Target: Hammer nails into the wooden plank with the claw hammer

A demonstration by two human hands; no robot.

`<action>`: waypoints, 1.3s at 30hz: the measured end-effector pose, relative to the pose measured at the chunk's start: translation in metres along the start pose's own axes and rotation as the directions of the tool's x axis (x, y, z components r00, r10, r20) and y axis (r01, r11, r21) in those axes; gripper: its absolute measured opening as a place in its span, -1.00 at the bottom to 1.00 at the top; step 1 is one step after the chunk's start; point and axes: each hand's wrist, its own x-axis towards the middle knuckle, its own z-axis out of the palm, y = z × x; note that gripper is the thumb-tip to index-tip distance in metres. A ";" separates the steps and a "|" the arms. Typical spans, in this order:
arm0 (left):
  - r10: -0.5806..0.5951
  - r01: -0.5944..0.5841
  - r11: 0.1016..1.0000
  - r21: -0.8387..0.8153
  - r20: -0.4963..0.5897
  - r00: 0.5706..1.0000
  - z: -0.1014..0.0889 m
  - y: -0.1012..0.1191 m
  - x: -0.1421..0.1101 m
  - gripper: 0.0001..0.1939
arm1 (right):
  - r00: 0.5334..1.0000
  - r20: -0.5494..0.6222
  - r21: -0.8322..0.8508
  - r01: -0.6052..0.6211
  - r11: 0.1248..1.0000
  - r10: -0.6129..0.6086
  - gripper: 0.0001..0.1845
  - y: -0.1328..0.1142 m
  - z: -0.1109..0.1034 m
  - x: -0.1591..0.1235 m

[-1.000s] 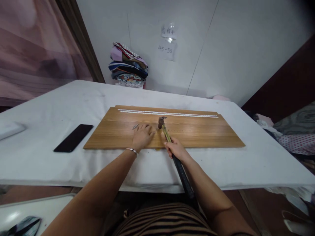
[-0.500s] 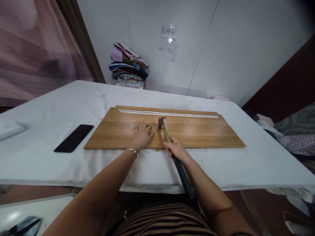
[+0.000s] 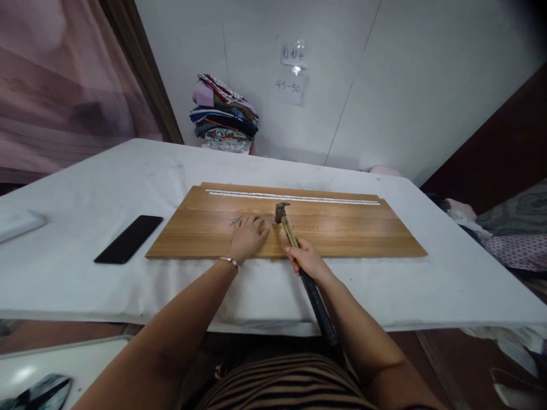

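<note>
A long wooden board [image 3: 350,230] lies on the white-covered table [image 3: 85,199]. My right hand [image 3: 306,259] is closed round the handle of a hammer [image 3: 287,226], whose rusty head rests on the board near a row of small nails. My left hand [image 3: 248,234] lies on the board just left of the hammer head, fingers bent down towards the spot under the head. What they pinch, if anything, is too small to make out. A few loose nails [image 3: 235,220] lie beside its fingers. A bracelet is on that wrist.
A black phone [image 3: 129,238] lies on the cloth left of the board. A white strip [image 3: 294,197] runs along the board's far edge. Folded fabrics [image 3: 223,114] are stacked against the wall. Cloth piles sit at the right, beyond the table.
</note>
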 end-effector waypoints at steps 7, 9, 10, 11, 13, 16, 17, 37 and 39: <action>0.011 -0.011 1.000 0.014 -0.012 1.000 0.002 -0.002 0.001 -0.61 | 1.000 0.006 -0.001 -0.006 1.000 0.006 -0.75 0.001 0.000 0.002; 0.012 -0.012 1.000 0.014 -0.008 1.000 0.003 -0.002 0.001 -0.61 | 1.000 0.006 -0.003 0.001 1.000 -0.001 -0.75 0.000 0.000 0.001; 0.013 -0.013 1.000 0.012 -0.007 1.000 0.003 -0.002 0.001 -0.61 | 1.000 0.006 -0.004 0.002 1.000 -0.002 -0.74 0.000 0.000 0.001; 0.014 -0.014 1.000 0.009 -0.008 1.000 0.003 -0.003 0.001 -0.61 | 1.000 0.006 -0.004 0.002 1.000 -0.002 -0.74 0.000 0.000 0.000; 0.016 -0.015 1.000 0.002 -0.015 1.000 0.004 -0.003 0.002 -0.61 | 1.000 0.008 -0.009 -0.006 1.000 0.006 -0.73 -0.001 0.000 0.001; 0.012 -0.013 1.000 -0.011 -0.019 1.000 0.005 -0.004 0.002 -0.62 | 1.000 0.011 -0.006 -0.009 1.000 0.009 -0.73 -0.001 0.000 0.001; 0.011 -0.011 1.000 -0.014 -0.016 1.000 0.004 -0.004 0.002 -0.61 | 1.000 0.008 -0.002 -0.005 1.000 0.005 -0.73 -0.001 0.000 0.001; 0.008 -0.008 1.000 0.001 -0.010 1.000 0.001 -0.001 0.001 -0.62 | 1.000 -0.004 -0.019 -0.005 1.000 0.005 -0.79 0.003 0.000 0.002; 0.005 -0.005 1.000 0.008 -0.002 1.000 0.001 0.000 0.001 -0.61 | 1.000 0.001 -0.024 -0.006 1.000 0.006 -0.77 0.001 0.000 0.002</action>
